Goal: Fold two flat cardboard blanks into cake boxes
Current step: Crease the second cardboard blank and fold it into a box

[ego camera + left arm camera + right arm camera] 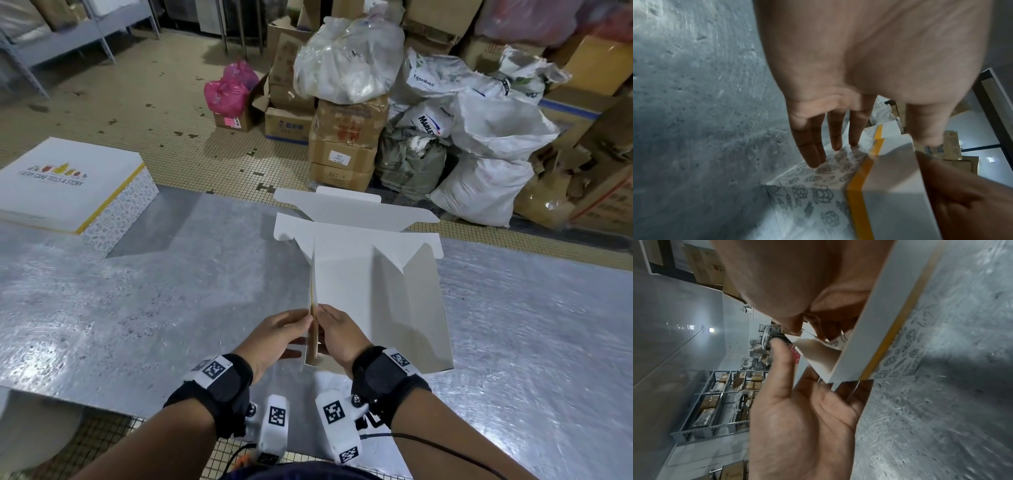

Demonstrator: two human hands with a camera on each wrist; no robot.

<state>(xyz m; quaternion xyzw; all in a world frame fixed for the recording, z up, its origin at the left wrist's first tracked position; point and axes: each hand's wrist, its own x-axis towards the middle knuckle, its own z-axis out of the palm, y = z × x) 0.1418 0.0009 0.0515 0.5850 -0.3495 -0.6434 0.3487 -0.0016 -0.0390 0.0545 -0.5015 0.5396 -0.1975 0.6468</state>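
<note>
- Cardboard blank (376,301) half raised on metal table (137,308), near corner clamped from both sides; finished box (72,192) well apart, far left
- Left hand (282,334) flat, fingers straight against patterned wall; right hand (337,334) pinching wall edge
- Could spring flat if pinch slackens; corner flap may crumple, pressed off its crease

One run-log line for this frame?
stage: second box half-folded | left hand: fingers flat on side wall | right hand: gripping same wall | finished cake box: closed, table's far left
</note>
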